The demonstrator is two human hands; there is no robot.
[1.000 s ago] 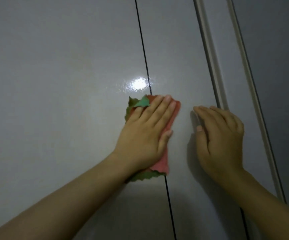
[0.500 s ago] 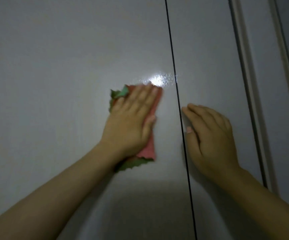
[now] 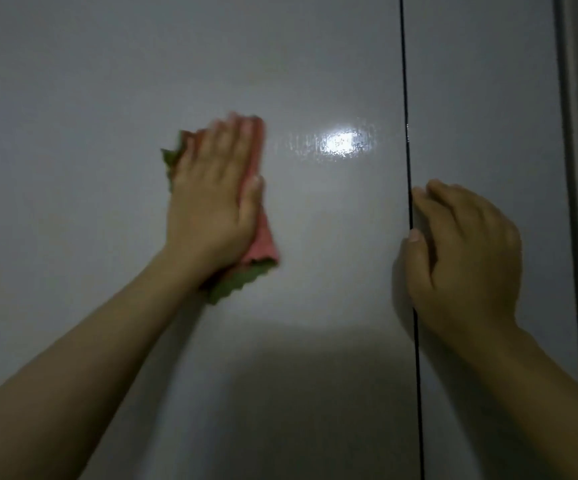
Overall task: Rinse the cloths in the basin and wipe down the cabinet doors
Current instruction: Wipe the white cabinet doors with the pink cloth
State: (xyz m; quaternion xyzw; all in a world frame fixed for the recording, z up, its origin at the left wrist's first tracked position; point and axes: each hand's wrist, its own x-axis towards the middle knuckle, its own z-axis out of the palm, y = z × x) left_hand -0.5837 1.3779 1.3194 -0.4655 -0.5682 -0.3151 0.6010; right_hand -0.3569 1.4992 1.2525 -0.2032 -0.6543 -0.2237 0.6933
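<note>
A glossy grey cabinet door (image 3: 90,98) fills most of the view. My left hand (image 3: 211,195) lies flat on it with straight fingers and presses a folded pink cloth (image 3: 263,240) against the door; a green cloth (image 3: 235,282) sticks out below the wrist and at the upper left. My right hand (image 3: 464,251) rests on the neighbouring door (image 3: 481,81), its fingers bent, with the thumb and fingertips at the dark gap (image 3: 404,98) between the two doors. It holds nothing.
A bright light reflection (image 3: 341,143) shines on wet streaks to the right of the cloths. A vertical frame strip (image 3: 571,168) runs down the far right. No basin is in view.
My left hand has slid the cloths leftward, away from the gap between the doors. My right hand stays braced beside that gap, and the view has shifted left.
</note>
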